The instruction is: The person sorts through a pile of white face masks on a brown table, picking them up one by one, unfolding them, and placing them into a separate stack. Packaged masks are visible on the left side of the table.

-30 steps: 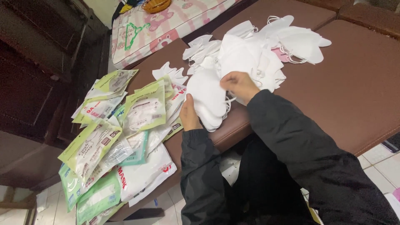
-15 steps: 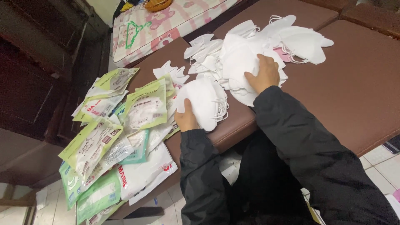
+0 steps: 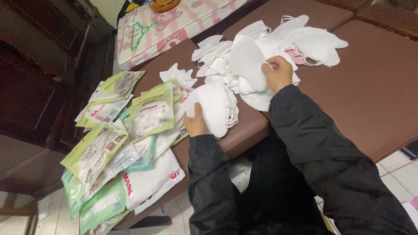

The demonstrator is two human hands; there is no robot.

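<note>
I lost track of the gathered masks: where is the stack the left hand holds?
In the head view, the stack of white masks sits left of centre in the left hand, at the brown table edge, between the green packets and the loose mask pile.

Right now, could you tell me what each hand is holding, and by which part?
The left hand grips a stack of white masks by its lower left edge. The right hand pinches a single white mask at its right edge, above the pile.

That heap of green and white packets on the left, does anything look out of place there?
Yes. The flat green and white plastic packets lie fanned in a loose pile, and several hang past the edge of the brown padded surface toward the tiled floor. They look liable to slide off.
</note>
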